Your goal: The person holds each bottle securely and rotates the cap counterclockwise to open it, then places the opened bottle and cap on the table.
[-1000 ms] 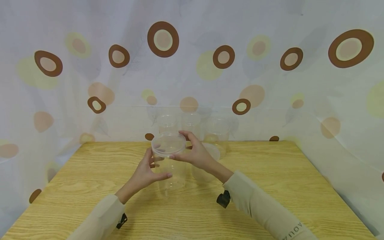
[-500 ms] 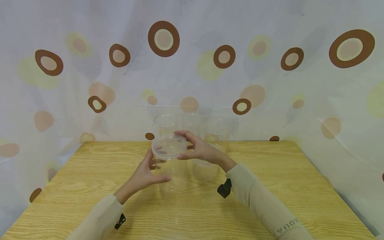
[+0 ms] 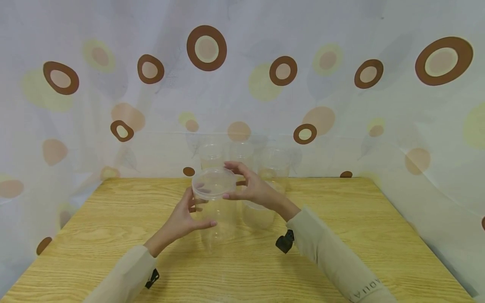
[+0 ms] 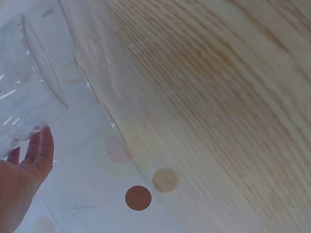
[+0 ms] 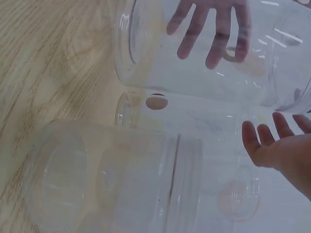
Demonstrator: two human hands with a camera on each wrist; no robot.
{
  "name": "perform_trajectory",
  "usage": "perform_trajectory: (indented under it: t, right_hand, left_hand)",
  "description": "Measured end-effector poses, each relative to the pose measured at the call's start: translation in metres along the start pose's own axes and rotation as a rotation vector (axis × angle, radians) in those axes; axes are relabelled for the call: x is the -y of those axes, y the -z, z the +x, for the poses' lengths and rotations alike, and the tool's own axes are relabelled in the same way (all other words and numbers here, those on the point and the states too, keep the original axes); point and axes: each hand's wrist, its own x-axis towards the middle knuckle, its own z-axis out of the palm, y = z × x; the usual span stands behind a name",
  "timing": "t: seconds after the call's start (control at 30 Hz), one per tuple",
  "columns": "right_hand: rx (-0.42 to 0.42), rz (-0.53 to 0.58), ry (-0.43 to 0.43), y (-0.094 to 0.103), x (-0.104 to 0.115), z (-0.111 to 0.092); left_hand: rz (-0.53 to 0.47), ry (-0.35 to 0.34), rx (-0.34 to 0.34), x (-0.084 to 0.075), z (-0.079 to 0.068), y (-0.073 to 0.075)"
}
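A large clear plastic jar (image 3: 217, 210) stands upright between both hands, with a clear round lid (image 3: 214, 181) on its mouth. My left hand (image 3: 178, 223) grips the jar's side, thumb in front and fingers behind. At the top right my right hand (image 3: 259, 191) holds the lid's edge between thumb and fingers. Through the jar wall (image 5: 150, 53) in the right wrist view, the left fingers show. Only part of the jar (image 4: 19, 73) appears in the left wrist view. Whether its base touches the table cannot be told.
Just right of the held jar is a shorter clear jar (image 3: 259, 216), partly behind the right hand. Farther back are more clear jars, one at the left (image 3: 211, 155) and one at the right (image 3: 274, 164). Patterned cloth (image 3: 242, 105) backs the wooden table (image 3: 341, 235).
My right hand has shifted slightly right along the lid's edge, its thumb moving right too. The left hand keeps its grip, and the jar stays nearly in place.
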Motion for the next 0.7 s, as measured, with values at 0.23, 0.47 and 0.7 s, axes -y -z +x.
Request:
perform_trajectory:
  t: [0.23, 0.47, 0.7]
  right_hand:
    - [-0.171, -0.055, -0.046, -0.016, 0.011, -0.004]
    - [-0.212, -0.065, -0.066, -0.025, 0.014, -0.005]
    - [-0.163, -0.051, -0.068, -0.021, 0.008, -0.003]
  left_hand:
    - [0.031, 0.024, -0.025, -0.002, 0.000, 0.001]
    - [0.024, 0.024, -0.015, -0.001, -0.001, 0.001]
    - [0.017, 0.027, 0.001, 0.000, -0.001, 0.001]
